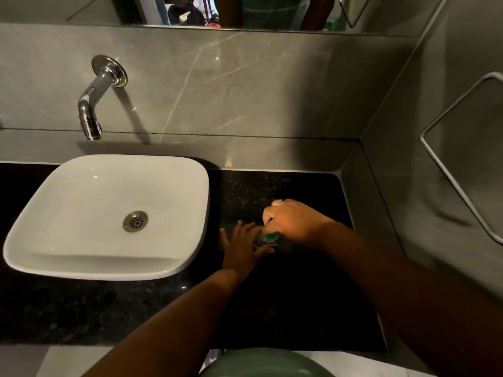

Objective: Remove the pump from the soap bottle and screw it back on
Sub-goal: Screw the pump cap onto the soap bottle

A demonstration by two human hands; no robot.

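Observation:
The soap bottle stands on the black counter to the right of the basin, mostly hidden by my hands; only a dark label and a bit of green show. My left hand wraps the bottle's body from the left, fingers spread along its side. Cupped over the top of the bottle, my right hand is closed around the pump, which is hidden under the palm. A ring shows on one finger of that hand.
A white basin with a metal drain sits on the left of the counter, under a chrome wall tap. Grey marble walls close the back and right. A metal towel holder hangs on the right wall. A mirror runs along the top.

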